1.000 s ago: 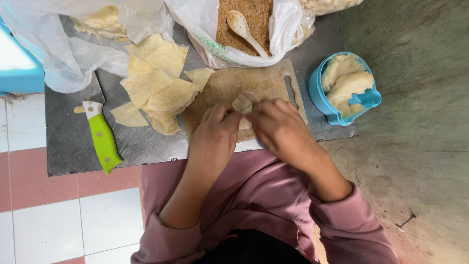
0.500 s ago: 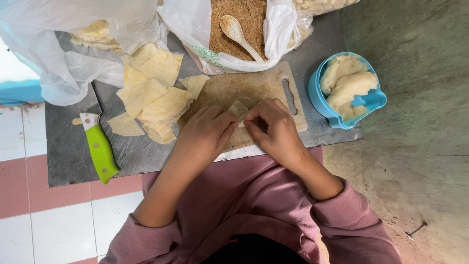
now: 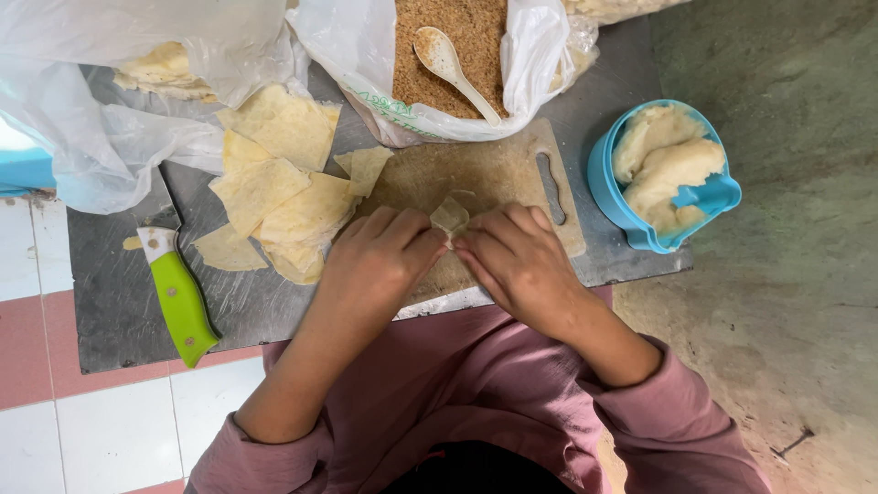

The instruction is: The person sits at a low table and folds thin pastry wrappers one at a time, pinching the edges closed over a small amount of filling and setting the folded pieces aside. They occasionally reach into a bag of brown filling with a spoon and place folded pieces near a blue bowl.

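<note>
A: Where is the small pale folded pastry wrapper (image 3: 450, 217) right now?

B: It sits near the middle of the worn wooden cutting board (image 3: 485, 178), pinched between both hands. The left hand (image 3: 375, 261) grasps its left edge with thumb and fingers (image 3: 407, 229); the right hand (image 3: 517, 256) grips the other edge with its fingers (image 3: 498, 224).

A: What could go wrong?

B: I'd judge the sheet could tear if the two hands pull apart too hard, since it looks thin and dry. Any filling might also squeeze out through a loose corner, though I can't see inside it.

A: How does it look?

B: Creamy beige, creased, standing up slightly as a little peak, only partly visible between the fingertips.

A: And around it?

B: At ten o'clock lies a pile of flat cream triangular wrappers (image 3: 274, 197) on the grey tabletop (image 3: 119, 302). At twelve, a white plastic bag of brown crumbs (image 3: 462, 46) with a pale spoon (image 3: 453, 69). At three, a blue plastic tub of pale dough (image 3: 663, 174). At eight, a green-handled knife (image 3: 178, 297).
</note>
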### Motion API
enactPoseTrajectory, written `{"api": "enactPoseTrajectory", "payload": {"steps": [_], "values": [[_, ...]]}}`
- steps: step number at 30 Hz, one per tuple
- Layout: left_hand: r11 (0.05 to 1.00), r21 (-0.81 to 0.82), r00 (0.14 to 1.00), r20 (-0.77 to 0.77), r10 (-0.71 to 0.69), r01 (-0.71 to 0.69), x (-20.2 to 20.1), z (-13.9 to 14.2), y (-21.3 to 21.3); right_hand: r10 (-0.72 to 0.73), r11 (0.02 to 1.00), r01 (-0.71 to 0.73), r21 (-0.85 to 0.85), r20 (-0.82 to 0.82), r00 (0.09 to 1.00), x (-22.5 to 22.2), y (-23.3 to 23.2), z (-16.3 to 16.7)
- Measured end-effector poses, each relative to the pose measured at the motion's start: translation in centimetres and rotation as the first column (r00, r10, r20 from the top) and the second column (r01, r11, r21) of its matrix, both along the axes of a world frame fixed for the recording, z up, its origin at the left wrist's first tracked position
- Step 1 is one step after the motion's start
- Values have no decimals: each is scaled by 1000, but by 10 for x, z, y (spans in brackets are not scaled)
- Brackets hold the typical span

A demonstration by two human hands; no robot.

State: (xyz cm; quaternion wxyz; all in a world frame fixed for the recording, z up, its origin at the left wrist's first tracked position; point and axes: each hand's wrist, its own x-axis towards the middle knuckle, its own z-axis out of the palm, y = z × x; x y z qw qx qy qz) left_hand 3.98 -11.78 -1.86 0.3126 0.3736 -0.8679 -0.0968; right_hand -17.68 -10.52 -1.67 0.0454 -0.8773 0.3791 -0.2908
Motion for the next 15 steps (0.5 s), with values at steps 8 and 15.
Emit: {"api": "enactPoseTrajectory", "payload": {"steps": [8, 15], "values": [[969, 209, 987, -68, 148, -131, -13, -8, -3, -168, 911, 123, 395, 82, 982, 2, -13, 3], [985, 133, 992, -51, 115, -107, -13, -5, 5, -59, 985, 49, 165, 58, 997, 3, -15, 5]]}}
